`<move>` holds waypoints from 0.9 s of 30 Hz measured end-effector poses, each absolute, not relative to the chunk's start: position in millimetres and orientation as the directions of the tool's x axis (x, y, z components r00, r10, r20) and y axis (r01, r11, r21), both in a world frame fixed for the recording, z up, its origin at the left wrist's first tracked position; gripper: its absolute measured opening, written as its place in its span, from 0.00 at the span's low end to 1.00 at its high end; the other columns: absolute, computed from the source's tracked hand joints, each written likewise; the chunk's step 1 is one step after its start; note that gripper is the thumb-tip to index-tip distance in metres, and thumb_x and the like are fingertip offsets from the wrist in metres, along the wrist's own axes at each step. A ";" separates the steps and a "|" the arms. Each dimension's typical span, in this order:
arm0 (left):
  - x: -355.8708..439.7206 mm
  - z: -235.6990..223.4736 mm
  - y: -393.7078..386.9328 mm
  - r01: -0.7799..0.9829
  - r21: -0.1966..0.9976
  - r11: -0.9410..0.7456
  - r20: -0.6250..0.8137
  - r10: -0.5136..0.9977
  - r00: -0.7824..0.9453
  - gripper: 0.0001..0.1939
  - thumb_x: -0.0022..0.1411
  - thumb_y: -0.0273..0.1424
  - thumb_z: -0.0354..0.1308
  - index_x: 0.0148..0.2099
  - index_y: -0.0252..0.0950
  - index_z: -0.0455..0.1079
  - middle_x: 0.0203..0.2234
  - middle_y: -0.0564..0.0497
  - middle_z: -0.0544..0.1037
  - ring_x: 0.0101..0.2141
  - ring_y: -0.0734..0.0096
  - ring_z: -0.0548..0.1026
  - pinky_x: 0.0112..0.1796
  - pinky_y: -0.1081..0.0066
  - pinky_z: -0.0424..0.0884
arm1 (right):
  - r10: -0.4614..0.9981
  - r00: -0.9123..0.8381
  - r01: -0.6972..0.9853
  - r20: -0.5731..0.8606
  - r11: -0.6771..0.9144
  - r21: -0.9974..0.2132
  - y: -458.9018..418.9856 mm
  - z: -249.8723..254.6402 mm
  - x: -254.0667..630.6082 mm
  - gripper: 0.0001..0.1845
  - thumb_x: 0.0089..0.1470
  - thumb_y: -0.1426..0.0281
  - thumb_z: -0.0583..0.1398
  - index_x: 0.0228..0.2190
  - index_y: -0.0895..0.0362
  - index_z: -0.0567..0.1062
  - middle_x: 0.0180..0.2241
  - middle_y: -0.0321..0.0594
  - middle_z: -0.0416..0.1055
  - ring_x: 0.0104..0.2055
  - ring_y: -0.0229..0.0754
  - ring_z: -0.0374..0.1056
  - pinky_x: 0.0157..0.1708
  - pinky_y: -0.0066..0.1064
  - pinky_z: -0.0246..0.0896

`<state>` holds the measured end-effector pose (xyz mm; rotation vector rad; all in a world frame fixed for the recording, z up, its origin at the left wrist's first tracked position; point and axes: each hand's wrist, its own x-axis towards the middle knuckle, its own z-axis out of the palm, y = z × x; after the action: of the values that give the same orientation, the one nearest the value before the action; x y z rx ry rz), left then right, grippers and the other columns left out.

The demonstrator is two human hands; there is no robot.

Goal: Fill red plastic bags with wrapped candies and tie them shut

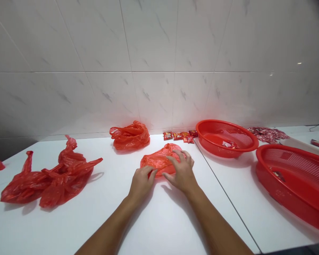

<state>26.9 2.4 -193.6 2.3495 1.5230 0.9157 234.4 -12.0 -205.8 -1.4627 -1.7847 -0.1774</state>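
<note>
A thin red plastic bag (159, 159) lies crumpled on the white table in front of me. My left hand (143, 181) is at its near left edge, fingers curled and closed on the plastic; the fingertips are partly hidden. Over the bag's right side is my right hand (183, 171), thumb and fingers spread apart and holding nothing. Just behind the bag, several small red snack packets (177, 136) lie in a row against the wall.
Another loose red bag (130, 136) sits by the wall. Tied, filled red bags (66, 177) lie at left. On the right stand a round red basket (225, 154) and a larger red basket (289, 198), with a few packets inside. Red-and-white packets (268, 134) are spread behind.
</note>
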 end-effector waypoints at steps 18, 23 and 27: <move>62.7 -195.0 -28.0 0.852 0.047 -0.521 0.277 0.827 0.490 0.19 0.66 0.16 0.45 0.47 0.35 0.76 0.41 0.40 0.83 0.41 0.55 0.82 0.40 0.60 0.77 | 0.966 0.084 0.832 0.246 0.068 -0.550 -13.1 -195.2 234.3 0.09 0.58 0.75 0.58 0.36 0.51 0.77 0.33 0.35 0.77 0.32 0.41 0.66 0.32 0.32 0.49; 36.1 -191.2 -10.5 0.952 0.031 -0.305 0.110 0.948 0.300 0.17 0.67 0.22 0.49 0.51 0.31 0.77 0.30 0.39 0.82 0.32 0.48 0.83 0.33 0.58 0.74 | 0.898 0.115 0.785 0.424 0.180 -0.593 -13.9 -195.4 241.8 0.18 0.55 0.78 0.58 0.45 0.54 0.80 0.39 0.42 0.76 0.41 0.46 0.70 0.43 0.36 0.64; 32.2 -192.6 -13.9 0.956 0.103 -0.275 0.153 0.954 0.258 0.19 0.66 0.33 0.56 0.56 0.33 0.75 0.30 0.41 0.82 0.32 0.45 0.82 0.33 0.57 0.73 | 0.607 0.075 0.781 0.792 0.458 -0.425 -30.3 -190.5 234.5 0.23 0.54 0.75 0.62 0.52 0.53 0.78 0.54 0.52 0.69 0.57 0.57 0.65 0.58 0.51 0.64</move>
<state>32.2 -13.9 -192.6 2.5001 1.8973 0.2914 234.5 -30.3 -190.5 -1.2302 -1.6167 -0.1994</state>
